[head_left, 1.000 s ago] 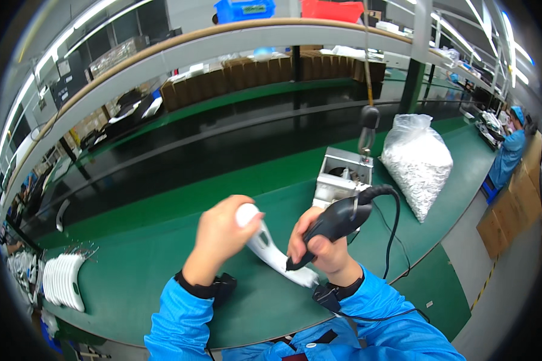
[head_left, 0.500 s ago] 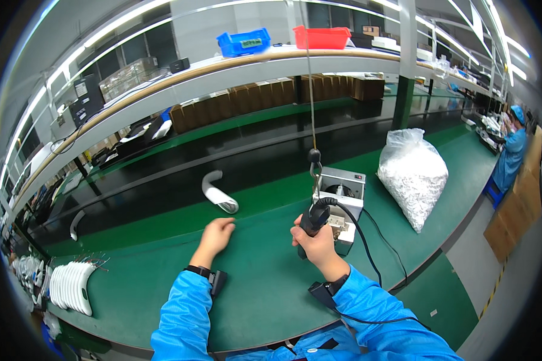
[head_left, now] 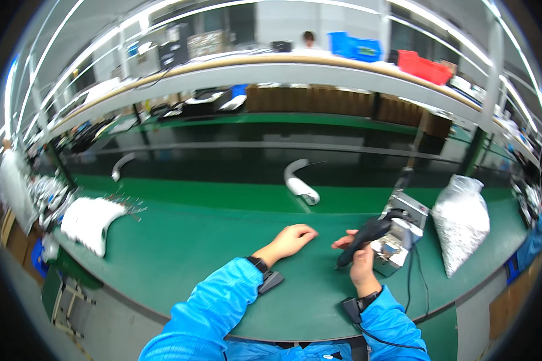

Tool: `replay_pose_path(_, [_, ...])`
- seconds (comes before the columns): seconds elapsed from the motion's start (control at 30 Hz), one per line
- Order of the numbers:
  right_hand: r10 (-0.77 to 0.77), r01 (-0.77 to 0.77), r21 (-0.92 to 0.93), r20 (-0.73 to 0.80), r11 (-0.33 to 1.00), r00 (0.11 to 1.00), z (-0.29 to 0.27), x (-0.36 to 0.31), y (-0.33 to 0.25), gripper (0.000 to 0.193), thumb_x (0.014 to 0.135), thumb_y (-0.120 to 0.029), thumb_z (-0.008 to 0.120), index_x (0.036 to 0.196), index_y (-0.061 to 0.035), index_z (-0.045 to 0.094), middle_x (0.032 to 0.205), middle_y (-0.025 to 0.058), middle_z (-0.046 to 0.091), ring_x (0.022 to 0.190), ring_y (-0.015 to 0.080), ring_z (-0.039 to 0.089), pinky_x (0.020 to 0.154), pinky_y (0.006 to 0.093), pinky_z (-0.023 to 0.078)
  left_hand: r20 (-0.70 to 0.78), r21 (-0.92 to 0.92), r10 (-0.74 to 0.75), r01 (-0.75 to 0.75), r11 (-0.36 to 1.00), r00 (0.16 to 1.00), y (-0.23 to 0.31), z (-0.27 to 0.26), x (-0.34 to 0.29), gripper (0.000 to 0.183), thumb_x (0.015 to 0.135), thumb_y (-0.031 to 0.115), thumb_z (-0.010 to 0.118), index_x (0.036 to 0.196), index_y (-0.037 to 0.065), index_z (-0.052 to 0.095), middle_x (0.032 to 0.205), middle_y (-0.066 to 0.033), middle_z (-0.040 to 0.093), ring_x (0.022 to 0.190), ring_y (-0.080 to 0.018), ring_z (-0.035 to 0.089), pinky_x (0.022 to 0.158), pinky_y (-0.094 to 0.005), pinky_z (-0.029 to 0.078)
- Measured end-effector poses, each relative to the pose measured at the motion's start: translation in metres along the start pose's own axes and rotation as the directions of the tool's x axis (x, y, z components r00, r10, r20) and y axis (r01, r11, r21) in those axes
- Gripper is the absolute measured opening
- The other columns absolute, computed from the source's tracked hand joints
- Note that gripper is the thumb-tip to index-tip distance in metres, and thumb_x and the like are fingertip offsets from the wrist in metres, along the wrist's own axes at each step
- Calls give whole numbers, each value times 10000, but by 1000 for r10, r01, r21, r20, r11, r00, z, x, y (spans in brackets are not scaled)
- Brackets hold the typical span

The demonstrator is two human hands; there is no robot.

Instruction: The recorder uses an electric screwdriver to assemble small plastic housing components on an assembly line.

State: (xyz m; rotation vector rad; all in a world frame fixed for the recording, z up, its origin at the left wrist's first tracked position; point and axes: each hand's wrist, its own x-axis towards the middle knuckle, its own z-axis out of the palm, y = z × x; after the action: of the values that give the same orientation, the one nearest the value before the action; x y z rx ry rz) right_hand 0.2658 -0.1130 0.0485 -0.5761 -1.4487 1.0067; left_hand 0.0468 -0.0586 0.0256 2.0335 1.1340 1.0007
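Observation:
My right hand (head_left: 363,272) is around a black electric screwdriver (head_left: 367,236), its thumb in front and fingers behind. The tool hangs tilted from a cord, its lower end toward the left, beside a small metal screw feeder box (head_left: 411,212). Over the bench, my left hand (head_left: 289,242) has its fingers stretched loosely to the right, with nothing visible in them. Beyond both hands lies a white curved plastic part (head_left: 300,185). A row of similar white curved parts (head_left: 85,221), with thin wires at their far end, sits at the left.
A clear bag of small white pieces (head_left: 461,222) stands right of the feeder. Another curved part (head_left: 121,165) lies far left. A raised shelf (head_left: 271,71) crosses the back, bearing a blue bin (head_left: 355,47) and a red bin (head_left: 423,67). Cables (head_left: 411,277) run beside the feeder.
My view has swung left, so the bench things appear farther right. The screwdriver is more tilted, and my right hand's grip looks looser. My left hand now points more to the right.

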Motion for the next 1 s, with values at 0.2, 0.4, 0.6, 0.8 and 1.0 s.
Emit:
replay_pose_path(0.2, [52, -54, -22, -69, 998, 996, -18, -2, 16, 844, 822, -754, 344, 1176, 4, 452, 904, 126, 626, 859, 221, 613, 801, 352, 466, 19, -79, 64, -63, 995, 998, 1, 10, 14, 265, 915, 235, 550, 980, 3, 660, 963, -129, 663, 909, -239, 629, 827, -338, 488])
replay_pose_path(0.4, [109, -104, 76, -70, 992, 992, -4, 1, 33, 770, 862, -709, 333, 1140, -2, 456, 866, 128, 605, 820, 242, 612, 779, 353, 465, 7, -202, -64, 64, 977, 998, -9, -5, -4, 252, 911, 207, 546, 979, -6, 661, 960, -130, 670, 903, -223, 632, 822, -334, 490])
replay_pose_path(0.6, [151, -135, 127, -122, 983, 981, -20, 1, 46, 728, 863, -674, 402, 1144, -6, 466, 826, 96, 600, 806, 216, 593, 807, 349, 452, -61, -209, 59, -70, 975, 996, -7, 3, 0, 207, 856, 191, 592, 920, 9, 667, 880, -129, 675, 820, -207, 638, 749, -334, 503])
replay_pose_path(0.8, [162, -146, 200, -65, 969, 985, -22, 0, 39, 657, 909, -611, 392, 1175, -13, 451, 864, 77, 545, 834, 190, 554, 842, 329, 452, -92, -206, 68, -86, 975, 993, -7, 6, 1, 197, 840, 160, 569, 860, -9, 667, 835, -142, 677, 781, -264, 649, 714, -362, 504])
replay_pose_path(1.0, [177, -164, 183, -54, 969, 983, -16, 3, 40, 665, 904, -616, 396, 1186, -15, 445, 861, 72, 533, 839, 184, 538, 839, 320, 444, -92, -198, 52, -69, 978, 994, -7, -1, -3, 194, 833, 156, 567, 855, -7, 671, 833, -143, 679, 781, -271, 650, 713, -366, 505])
